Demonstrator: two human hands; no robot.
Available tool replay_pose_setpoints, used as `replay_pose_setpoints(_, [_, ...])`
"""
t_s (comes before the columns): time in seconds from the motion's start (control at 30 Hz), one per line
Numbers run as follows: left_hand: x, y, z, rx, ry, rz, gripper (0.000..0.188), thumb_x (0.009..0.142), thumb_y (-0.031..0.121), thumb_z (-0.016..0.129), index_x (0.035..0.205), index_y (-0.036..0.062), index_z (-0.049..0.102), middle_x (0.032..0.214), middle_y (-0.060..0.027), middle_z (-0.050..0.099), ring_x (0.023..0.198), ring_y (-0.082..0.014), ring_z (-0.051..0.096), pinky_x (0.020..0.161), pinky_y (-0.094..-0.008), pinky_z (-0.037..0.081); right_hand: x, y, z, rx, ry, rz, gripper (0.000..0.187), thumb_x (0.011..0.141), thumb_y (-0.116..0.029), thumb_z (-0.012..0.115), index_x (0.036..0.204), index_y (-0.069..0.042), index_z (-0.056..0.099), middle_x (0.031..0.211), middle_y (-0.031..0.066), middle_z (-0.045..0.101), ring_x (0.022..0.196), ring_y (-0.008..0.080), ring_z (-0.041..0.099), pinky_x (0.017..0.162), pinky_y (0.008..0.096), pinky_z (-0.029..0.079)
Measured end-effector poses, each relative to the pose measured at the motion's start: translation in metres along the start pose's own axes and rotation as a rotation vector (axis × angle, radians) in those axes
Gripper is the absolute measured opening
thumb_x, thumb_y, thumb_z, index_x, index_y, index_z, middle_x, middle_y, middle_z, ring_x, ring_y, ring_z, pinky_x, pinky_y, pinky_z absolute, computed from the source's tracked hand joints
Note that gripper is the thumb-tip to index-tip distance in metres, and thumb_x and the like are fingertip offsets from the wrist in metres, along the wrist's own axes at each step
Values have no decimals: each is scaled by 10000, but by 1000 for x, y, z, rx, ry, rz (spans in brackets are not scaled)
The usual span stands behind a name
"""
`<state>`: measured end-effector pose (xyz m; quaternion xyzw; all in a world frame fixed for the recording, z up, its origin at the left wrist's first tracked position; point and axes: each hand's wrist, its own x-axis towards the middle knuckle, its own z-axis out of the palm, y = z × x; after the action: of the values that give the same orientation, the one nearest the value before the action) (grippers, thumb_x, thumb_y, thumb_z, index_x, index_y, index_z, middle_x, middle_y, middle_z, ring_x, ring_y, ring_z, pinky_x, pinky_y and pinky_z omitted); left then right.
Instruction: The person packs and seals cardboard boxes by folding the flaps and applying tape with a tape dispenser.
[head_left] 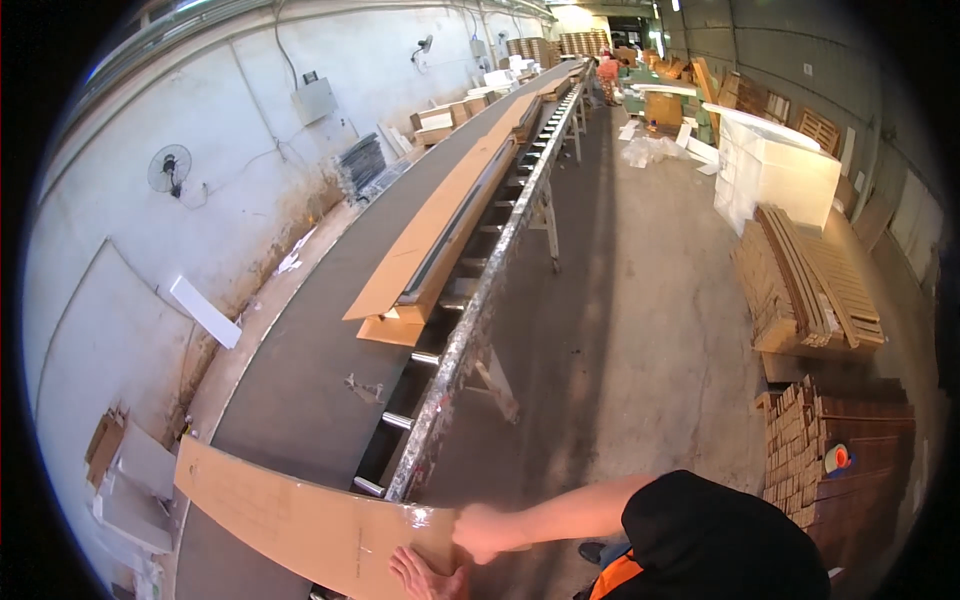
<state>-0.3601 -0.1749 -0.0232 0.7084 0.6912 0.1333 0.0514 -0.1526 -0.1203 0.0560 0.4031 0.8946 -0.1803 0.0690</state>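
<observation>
The long brown cardboard piece (290,515) lies crosswise over the near part of the conveyor belt (300,390), its long axis running leftward from the hands; the left hand (428,575) rests on its face with fingers spread, while the right hand (482,533) is at its right end, its grip cannot be told. Beyond its far edge stand the metal rail (455,360) and a long open carton (430,230), pointing away up the belt.
</observation>
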Motion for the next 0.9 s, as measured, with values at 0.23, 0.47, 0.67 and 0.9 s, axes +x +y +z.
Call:
replay_pose_setpoints(0.23, [-11, -40, 12, 155, 45, 127, 1295, 526, 487, 864, 1507, -61, 220, 1547, -331, 241, 1447, -482, 208, 1214, -522, 145, 27, 11, 148, -303, -144, -226, 215, 709, -248, 708, 875, -123, 765, 886, 107, 732, 894, 278, 707, 692, 423, 566])
replay_pose_setpoints(0.47, [-91, -71, -29, 98, -5, 237, 1255, 637, 499, 857, 1550, 0, 155, 1544, -296, 280, 1414, -486, 287, 1155, -522, 298, -30, -65, -6, 126, 126, -63, 266, 626, -181, 662, 876, -158, 752, 821, 117, 712, 808, 338, 692, 658, 467, 555])
replay_pose_setpoints(0.67, [-95, -58, -41, -377, 7, -104, 1238, 604, 491, 844, 1530, -4, 188, 1555, -293, 227, 1420, -453, 297, 1147, -499, 312, 79, -146, -49, 173, 567, -137, 227, 606, -280, 706, 760, -120, 751, 725, 149, 693, 723, 353, 697, 619, 480, 553])
replay_pose_setpoints(0.9, [-108, -102, -14, -171, 223, 150, 1425, 491, 476, 899, 1552, -3, 77, 1566, -334, 191, 1394, -500, 322, 1059, -510, 420, 9, -143, 21, 19, 0, -74, 315, 546, -236, 746, 800, -51, 763, 792, 164, 721, 798, 315, 723, 680, 417, 582])
